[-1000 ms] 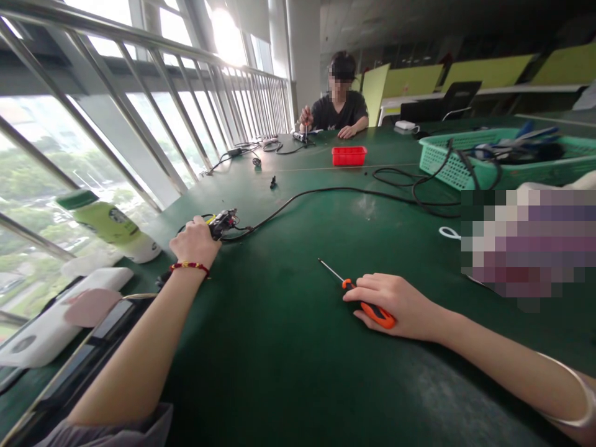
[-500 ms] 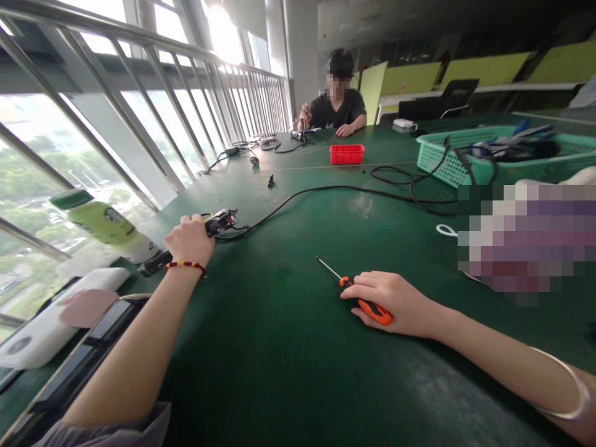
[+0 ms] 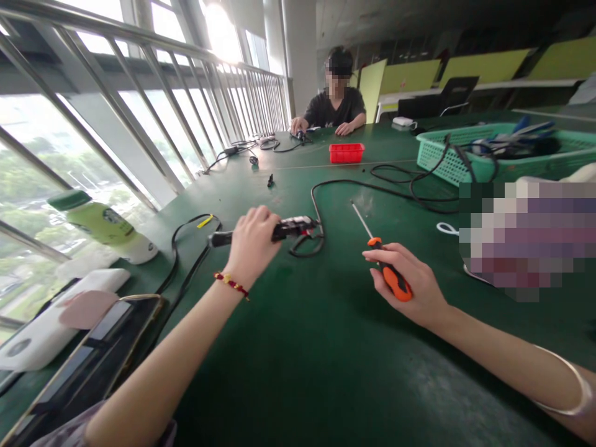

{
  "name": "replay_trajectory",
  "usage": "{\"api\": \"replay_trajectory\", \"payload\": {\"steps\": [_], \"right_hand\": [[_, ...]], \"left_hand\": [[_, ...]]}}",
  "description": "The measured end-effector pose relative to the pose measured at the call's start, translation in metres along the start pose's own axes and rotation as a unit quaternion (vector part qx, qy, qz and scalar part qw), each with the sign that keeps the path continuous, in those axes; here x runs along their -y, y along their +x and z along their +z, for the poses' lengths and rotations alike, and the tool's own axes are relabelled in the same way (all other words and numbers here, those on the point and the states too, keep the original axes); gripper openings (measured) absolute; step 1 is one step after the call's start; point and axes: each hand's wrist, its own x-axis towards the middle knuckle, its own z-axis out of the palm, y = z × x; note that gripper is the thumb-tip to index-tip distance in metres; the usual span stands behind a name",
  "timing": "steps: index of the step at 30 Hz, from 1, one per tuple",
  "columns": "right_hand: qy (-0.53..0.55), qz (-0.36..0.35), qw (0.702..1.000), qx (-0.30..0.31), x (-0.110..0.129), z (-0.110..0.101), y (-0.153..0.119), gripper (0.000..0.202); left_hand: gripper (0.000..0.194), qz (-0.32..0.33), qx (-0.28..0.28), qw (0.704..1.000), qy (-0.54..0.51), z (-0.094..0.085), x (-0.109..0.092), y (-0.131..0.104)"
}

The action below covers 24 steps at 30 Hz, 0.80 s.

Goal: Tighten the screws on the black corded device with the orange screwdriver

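My left hand (image 3: 254, 243) is wrapped round a black handheld device (image 3: 293, 228) with cables, held just left of the middle. Its right end shows exposed parts, and a black cable (image 3: 354, 181) runs from there to the right. The orange and black screwdriver (image 3: 395, 282) is in my right hand (image 3: 412, 279), its metal shaft pointing up and to the left. The device and the screwdriver are apart.
A red tray (image 3: 347, 153) stands at the far middle. The green basket (image 3: 521, 164) with tools and cables is at the right. A bottle (image 3: 105, 226), a white device (image 3: 44, 323) and a black case (image 3: 93, 360) lie left. Across the table (image 3: 288, 347) a person (image 3: 336, 108) sits.
My left hand has carried the device to the right. My right hand has moved a little up and right with the screwdriver, which points more upward. The person's hand opposite has lowered.
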Motion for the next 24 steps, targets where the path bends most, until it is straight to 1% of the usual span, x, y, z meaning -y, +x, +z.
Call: {"api": "replay_trajectory", "payload": {"steps": [1,2,5,7,8,9,11,12,14,16,17,19,21,22,23,24], "right_hand": [[-0.009,0.009,1.000,-0.020,0.000,-0.001,0.000,0.033],[-0.016,0.017,0.999,-0.035,0.001,-0.002,0.001,0.035],[-0.020,0.028,0.998,-0.050,0.001,-0.002,0.001,0.040],[-0.013,0.029,0.999,-0.038,0.001,-0.001,0.002,0.041],[-0.009,0.031,0.999,-0.027,0.000,0.000,0.002,0.041],[-0.006,0.035,0.999,-0.016,0.000,0.001,0.002,0.040],[0.002,0.050,0.999,0.005,-0.002,0.003,0.003,0.039],[0.007,0.061,0.998,0.016,-0.003,0.004,0.003,0.039],[0.015,0.088,0.995,0.039,-0.005,0.006,0.003,0.038],[0.020,0.114,0.991,0.061,-0.006,0.007,0.002,0.039],[0.022,0.123,0.990,0.071,-0.007,0.008,0.002,0.039],[0.021,0.134,0.987,0.086,-0.009,0.009,0.001,0.039],[0.020,0.137,0.986,0.095,-0.010,0.009,0.000,0.039],[0.019,0.136,0.986,0.099,-0.010,0.009,0.000,0.040],[0.020,0.134,0.985,0.102,-0.010,0.010,0.000,0.040],[0.023,0.133,0.985,0.107,-0.010,0.009,0.000,0.041]], "left_hand": [[0.021,0.055,0.021,0.998,-0.030,0.004,-0.013,-0.002],[0.021,0.094,0.034,0.993,-0.057,0.008,-0.025,-0.004],[0.028,0.181,0.040,0.977,-0.107,0.013,-0.054,-0.010],[0.034,0.201,0.022,0.974,-0.099,0.013,-0.062,-0.012],[0.035,0.191,0.011,0.978,-0.086,0.013,-0.063,-0.012],[0.035,0.167,0.001,0.983,-0.072,0.014,-0.063,-0.012],[0.030,0.099,-0.011,0.994,-0.051,0.018,-0.057,-0.010],[0.028,0.066,-0.011,0.996,-0.051,0.020,-0.053,-0.009],[0.027,0.022,0.001,0.997,-0.076,0.028,-0.044,-0.008],[0.035,0.007,0.026,0.992,-0.125,0.037,-0.037,-0.007],[0.041,0.011,0.041,0.988,-0.148,0.041,-0.033,-0.007],[0.048,0.042,0.069,0.981,-0.173,0.047,-0.026,-0.006],[0.048,0.071,0.079,0.979,-0.173,0.049,-0.015,-0.004],[0.046,0.066,0.073,0.981,-0.166,0.049,-0.008,-0.002],[0.043,0.041,0.060,0.985,-0.155,0.048,0.000,0.000],[0.039,-0.001,0.049,0.989,-0.140,0.046,0.009,0.002]]}}
